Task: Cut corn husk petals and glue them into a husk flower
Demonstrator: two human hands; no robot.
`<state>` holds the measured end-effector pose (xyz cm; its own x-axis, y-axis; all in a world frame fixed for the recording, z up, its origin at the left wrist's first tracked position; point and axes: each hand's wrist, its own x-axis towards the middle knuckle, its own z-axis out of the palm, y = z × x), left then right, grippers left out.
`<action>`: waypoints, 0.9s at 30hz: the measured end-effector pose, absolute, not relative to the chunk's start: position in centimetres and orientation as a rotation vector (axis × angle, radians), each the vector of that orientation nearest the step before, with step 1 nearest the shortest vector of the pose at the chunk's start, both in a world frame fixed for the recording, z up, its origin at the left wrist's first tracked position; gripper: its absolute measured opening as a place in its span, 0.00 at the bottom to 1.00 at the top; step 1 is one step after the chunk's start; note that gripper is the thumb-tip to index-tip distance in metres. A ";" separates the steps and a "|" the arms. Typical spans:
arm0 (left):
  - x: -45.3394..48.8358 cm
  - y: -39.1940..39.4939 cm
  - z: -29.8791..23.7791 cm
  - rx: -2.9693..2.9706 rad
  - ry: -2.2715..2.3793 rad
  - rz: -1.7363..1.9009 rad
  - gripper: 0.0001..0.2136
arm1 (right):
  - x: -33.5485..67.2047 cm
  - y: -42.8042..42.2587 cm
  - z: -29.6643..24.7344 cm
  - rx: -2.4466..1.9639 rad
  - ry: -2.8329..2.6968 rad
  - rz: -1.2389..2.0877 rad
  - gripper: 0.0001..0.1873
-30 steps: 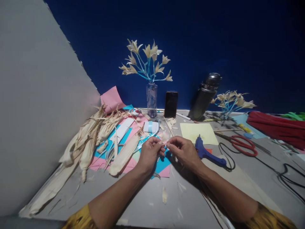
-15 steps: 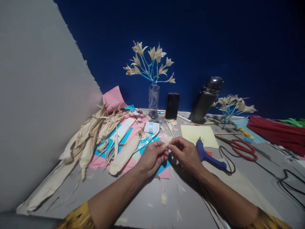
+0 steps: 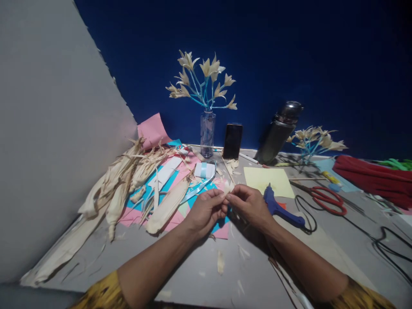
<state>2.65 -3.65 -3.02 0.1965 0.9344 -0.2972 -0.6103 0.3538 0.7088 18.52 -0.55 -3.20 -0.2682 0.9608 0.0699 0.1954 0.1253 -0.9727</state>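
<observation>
Near the middle of the table, my left hand (image 3: 207,211) and my right hand (image 3: 248,205) meet fingertip to fingertip. Both are closed in a pinch on a small pale corn husk petal piece (image 3: 228,187), whose top sticks up above the fingers; its lower part is hidden. Just right of my right hand lies a blue glue gun (image 3: 283,213). Left of my hands, a wide strip of dried corn husk (image 3: 169,210) rests on pink and blue paper. A card wound with light blue ribbon (image 3: 204,170) lies beyond my left hand.
Dried husks (image 3: 122,184) pile up at the left by the wall. At the back stand a glass vase (image 3: 207,135) of husk flowers, a phone (image 3: 232,141) and a dark flask (image 3: 278,133). Red-handled scissors (image 3: 330,201), a yellow paper (image 3: 269,181) and black cable lie right.
The petal piece has turned slightly between my fingertips and shows more clearly. My hands stay in nearly the same place, and the view has shifted a little.
</observation>
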 end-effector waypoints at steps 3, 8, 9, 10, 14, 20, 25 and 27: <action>2.7 -3.8 -3.2 0.563 0.824 1.143 0.11 | 18.6 -0.5 -3.3 -1.136 -1.609 1.211 0.12; 2.8 -3.8 -3.1 0.651 0.887 1.145 0.12 | 18.7 -0.5 -3.0 -1.110 -1.588 1.266 0.14; 2.8 -3.8 -3.1 0.670 0.894 1.142 0.12 | 18.7 -0.5 -2.9 -1.105 -1.587 1.265 0.14; 2.8 -3.8 -3.0 0.690 0.903 1.141 0.12 | 18.8 -0.6 -2.9 -1.104 -1.583 1.265 0.15; 2.7 -3.8 -2.7 0.814 1.000 1.147 0.11 | 18.8 -0.7 -2.8 -1.124 -1.547 1.287 0.17; 2.6 -3.8 -2.8 0.956 1.116 1.185 0.09 | 18.8 -0.8 -2.5 -1.099 -1.525 1.319 0.18; 2.6 -3.5 -3.3 0.929 1.056 1.177 0.12 | 18.8 -0.8 -2.5 -1.097 -1.492 1.354 0.18; 2.6 -3.4 -3.3 0.930 1.046 1.187 0.12 | 18.8 -0.8 -2.4 -1.110 -1.469 1.372 0.19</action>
